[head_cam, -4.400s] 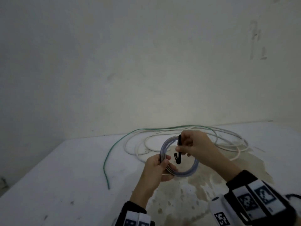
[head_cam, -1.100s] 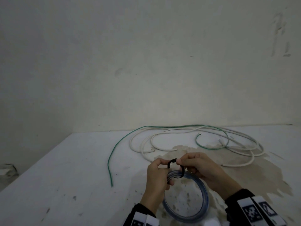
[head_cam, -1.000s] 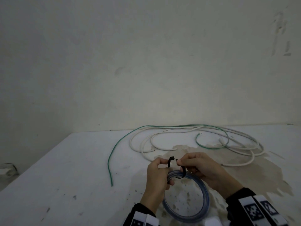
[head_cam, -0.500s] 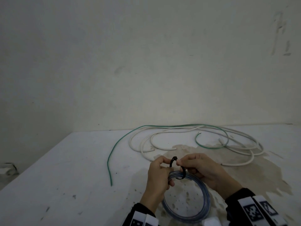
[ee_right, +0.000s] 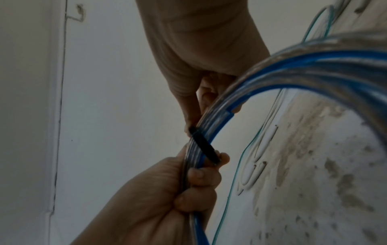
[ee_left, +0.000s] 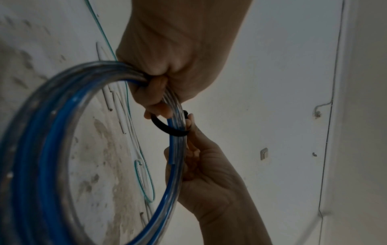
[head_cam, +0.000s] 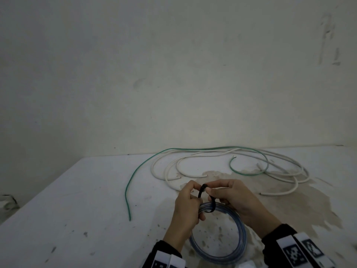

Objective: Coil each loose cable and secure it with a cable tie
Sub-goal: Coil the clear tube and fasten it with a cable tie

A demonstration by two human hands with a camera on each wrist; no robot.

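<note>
A coiled clear-and-blue cable (head_cam: 243, 236) hangs just above the stained table, near its front edge. A black cable tie (head_cam: 212, 206) loops round the top of the coil. My left hand (head_cam: 195, 188) grips the coil with its lower fingers, and its thumb and forefinger pinch one end of the tie. My right hand (head_cam: 209, 189) pinches the other end, fingertips almost touching the left's. In the left wrist view the tie (ee_left: 167, 129) crosses the coil's strands (ee_left: 52, 132) loosely. In the right wrist view the tie (ee_right: 205, 147) lies across the coil (ee_right: 314, 66).
A loose green cable (head_cam: 135, 175) and several loose white cable loops (head_cam: 173, 171) lie spread over the far half of the white table (head_cam: 77, 209), up to the wall. A brown stain (head_cam: 318, 206) covers the table's right side. The table's left edge drops off.
The coil has come down from chest height towards the table, and the tie, once hanging straight, is bent into a loop round it. Over the last second the loop's ends have drawn together.
</note>
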